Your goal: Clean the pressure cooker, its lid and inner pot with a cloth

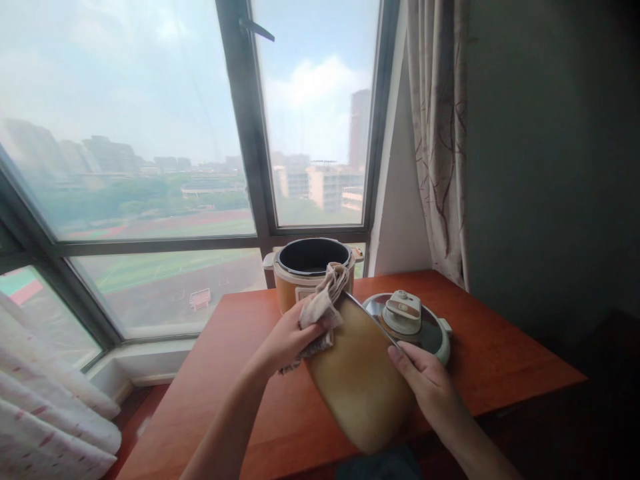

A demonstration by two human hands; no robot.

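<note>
My right hand (pixel 427 381) grips the rim of a tan inner pot (pixel 357 380), held tilted above the wooden table (pixel 500 360) with its outer wall facing me. A beige cloth (pixel 323 308) is bunched in my left hand (pixel 290 340) and pressed against the pot's upper left side. Behind them stands the cooker body (pixel 310 270), open and dark inside. The cooker lid (pixel 415 323) lies flat on the table to the right of the pot, partly hidden by it.
A large window (pixel 200 167) fills the wall behind the table. A patterned curtain (pixel 440 133) hangs at the right, and another curtain (pixel 45 413) bunches at the lower left. The table's right edge borders a dark area.
</note>
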